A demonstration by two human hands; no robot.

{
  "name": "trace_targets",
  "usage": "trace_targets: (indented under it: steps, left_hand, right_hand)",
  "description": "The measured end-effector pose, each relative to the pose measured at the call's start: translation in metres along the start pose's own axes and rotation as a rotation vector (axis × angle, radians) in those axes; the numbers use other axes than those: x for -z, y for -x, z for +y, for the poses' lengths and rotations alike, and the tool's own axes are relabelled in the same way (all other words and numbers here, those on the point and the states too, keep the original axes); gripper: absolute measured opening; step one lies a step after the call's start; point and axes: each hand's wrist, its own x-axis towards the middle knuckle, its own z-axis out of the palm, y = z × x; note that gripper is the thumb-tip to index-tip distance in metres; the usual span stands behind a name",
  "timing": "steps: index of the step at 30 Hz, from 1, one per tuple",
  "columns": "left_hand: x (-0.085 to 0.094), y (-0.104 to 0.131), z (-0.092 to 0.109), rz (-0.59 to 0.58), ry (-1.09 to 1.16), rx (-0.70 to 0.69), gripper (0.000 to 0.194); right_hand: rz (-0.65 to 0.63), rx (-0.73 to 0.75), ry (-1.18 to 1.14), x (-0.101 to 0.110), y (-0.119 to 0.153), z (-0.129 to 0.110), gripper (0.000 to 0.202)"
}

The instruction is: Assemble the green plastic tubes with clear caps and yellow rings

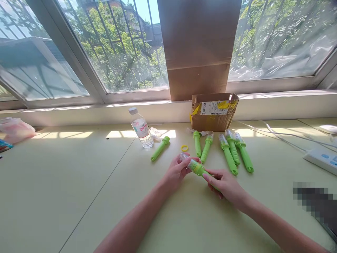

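Green plastic is being gripped from both ends: a green brush (198, 168) with a clear cap is being held just above the table (65, 182), near the middle of the scene. The handle end is being clasped by the right hand (223, 184), fingers closed around it, while the capped head is being pinched by the left hand (179, 170) between thumb and fingertips.

The piece is being judged as light and stiff, a moulded tool that is likely being carried without effort. The smooth handle may be somewhat slippery, so a wrapped grip along the shaft is being favoured. The clear cap looks thin and more breakable than the rest, so a gentle hold at its sides is being advised rather than a squeeze.

Farther off, a lone green handle (160, 148) is lying to the left, beside a water bottle (141, 128). A yellow ring (184, 148) is lying just beyond the hands. More capped brushes (233, 151) are being kept in a loose row to the right, in front of a cardboard box (213, 112). A white power strip (321, 159) is sitting at the far right.
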Motion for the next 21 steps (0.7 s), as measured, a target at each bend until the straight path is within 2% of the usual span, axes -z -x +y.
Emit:
trace_targets:
  steps: [3, 5, 7, 9, 12, 16, 18, 21]
  left_hand:
    - [-0.006, -0.001, 0.000, 0.133, 0.142, -0.011, 0.027]
    - [-0.012, -0.001, 0.001, 0.252, 0.226, -0.030, 0.028]
    - [-0.018, -0.001, 0.003, 0.358, 0.235, -0.049, 0.033]
    - [-0.023, -0.001, 0.004, 0.437, 0.202, -0.040, 0.038]
    - [-0.027, -0.003, 0.004, 0.523, 0.171, -0.016, 0.042]
    - [-0.034, -0.013, 0.005, 0.580, 0.134, -0.054, 0.044]
    - [-0.039, -0.019, 0.007, 0.524, 0.114, -0.071, 0.045]
    - [-0.046, -0.027, 0.013, 0.328, 0.084, -0.072, 0.046]
  right_hand:
    - [0.317, 0.282, 0.511, -0.012, -0.001, 0.007, 0.039]
    - [0.466, 0.427, 0.830, -0.020, -0.001, 0.013, 0.036]
    - [0.514, 0.474, 1.003, -0.027, -0.001, 0.016, 0.033]
    - [0.495, 0.438, 1.048, -0.034, 0.001, 0.017, 0.030]
    - [0.397, 0.288, 0.968, -0.041, 0.004, 0.012, 0.025]
    - [0.274, 0.131, 0.622, -0.042, 0.005, 0.000, 0.020]
    - [0.212, 0.111, 0.418, -0.040, 0.004, -0.005, 0.021]
    - [0.127, 0.074, 0.122, -0.039, 0.005, -0.010, 0.026]
